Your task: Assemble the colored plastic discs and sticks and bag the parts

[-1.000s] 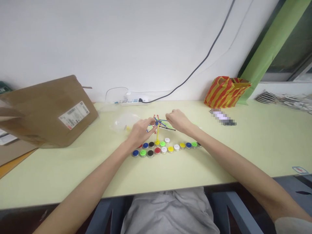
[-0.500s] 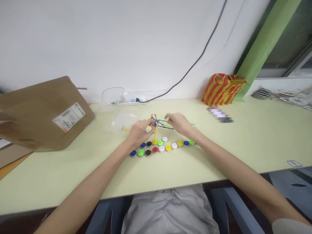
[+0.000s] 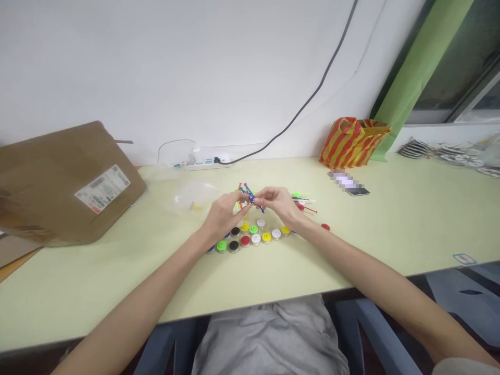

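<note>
Thin blue plastic sticks with knobbed ends cross each other above the table, between my two hands. My left hand pinches them at the crossing from the left. From the right, my right hand has its thumb and fingertips closed on the same blue sticks, touching or nearly touching the left fingertips. Below the hands stand rows of small clear jars with coloured caps, among them a red cap and a black cap. A yellow stick rises from a yellow cap. Exact joints between the sticks are hidden by the fingers.
Behind my right hand lie loose sticks, including a red stick. A clear plastic bag rests behind my left hand. A cardboard box stands left; a striped bag and a phone are at the right. A power strip is by the wall.
My right hand has come left to meet my left hand at the blue sticks. Those sticks now sit at a different angle. The view has shifted slightly.
</note>
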`<state>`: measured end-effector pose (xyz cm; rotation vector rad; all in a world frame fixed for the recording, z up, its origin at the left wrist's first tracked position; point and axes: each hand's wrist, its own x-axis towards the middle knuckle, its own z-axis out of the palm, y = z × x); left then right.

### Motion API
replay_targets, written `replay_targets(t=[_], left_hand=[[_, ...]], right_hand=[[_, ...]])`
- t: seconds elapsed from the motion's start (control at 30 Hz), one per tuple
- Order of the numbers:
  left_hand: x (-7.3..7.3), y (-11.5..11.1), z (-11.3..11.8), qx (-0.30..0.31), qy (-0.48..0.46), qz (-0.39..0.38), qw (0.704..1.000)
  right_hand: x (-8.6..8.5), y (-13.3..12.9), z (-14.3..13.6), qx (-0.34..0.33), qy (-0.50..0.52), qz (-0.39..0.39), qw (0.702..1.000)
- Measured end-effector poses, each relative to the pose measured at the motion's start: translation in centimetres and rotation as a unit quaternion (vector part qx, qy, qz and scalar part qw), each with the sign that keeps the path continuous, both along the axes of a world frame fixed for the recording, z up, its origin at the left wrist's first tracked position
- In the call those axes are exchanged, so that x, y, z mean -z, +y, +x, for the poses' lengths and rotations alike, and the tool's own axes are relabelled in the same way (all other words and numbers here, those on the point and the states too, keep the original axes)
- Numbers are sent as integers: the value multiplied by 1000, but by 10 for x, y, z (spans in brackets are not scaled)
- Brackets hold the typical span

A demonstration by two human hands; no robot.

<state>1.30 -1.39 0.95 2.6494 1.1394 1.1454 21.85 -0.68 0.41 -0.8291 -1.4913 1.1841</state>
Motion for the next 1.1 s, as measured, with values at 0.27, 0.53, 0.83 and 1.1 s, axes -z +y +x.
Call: replay_targets(t=[0.27,0.53,0.83,1.1], left_hand=[[-2,-6,4,23,-36,-20,999],[-1,-10,7,55,-69,-50,995],[-3,-18,7,86,-55,-23,995],[-2,2,-3,6,13,32,999]], right_hand=[[5,-1,2,-107,127,-95,982],[2,-3,6,-158,76,-121,977],[-9,-12,6,-190,-16,-81,978],[-16,-16,-2,-47,13,4,999]])
